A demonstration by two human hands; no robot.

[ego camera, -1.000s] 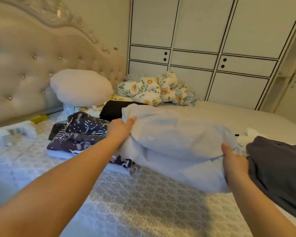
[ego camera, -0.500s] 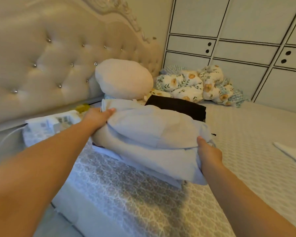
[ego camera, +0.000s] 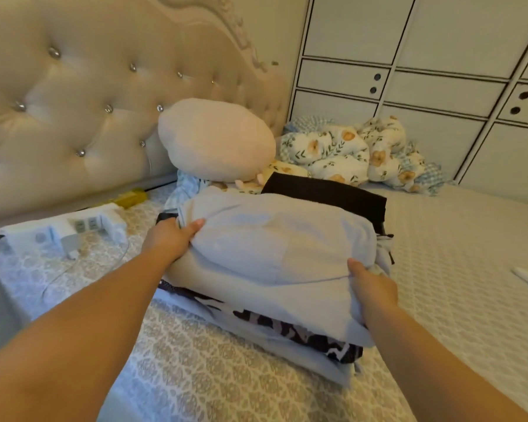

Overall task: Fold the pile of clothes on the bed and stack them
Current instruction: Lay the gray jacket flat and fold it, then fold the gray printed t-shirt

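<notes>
Head view: nearest the camera, both forearms reach out over the patterned bed (ego camera: pixel 195 376). The right hand (ego camera: pixel 374 292) grips the near right corner of a folded pale blue garment (ego camera: pixel 275 257), thumb on top and the fingers curled beneath, out of sight. The left hand (ego camera: pixel 169 237) grips the far left edge, thumb lying on the cloth and the fingers tucked under. The garment rests on the stack (ego camera: pixel 287 339): a dark patterned piece and a pale layer lie below it. Handling judgement: the fabric is soft, light and limp, and it will sag or unfold if held at one point. Take hold at two opposite edges, through all layers, and release only once it lies square. Behind the stack lies a folded black garment (ego camera: pixel 326 193), then a round cushion (ego camera: pixel 217 138) and floral bedding (ego camera: pixel 348 153).
</notes>
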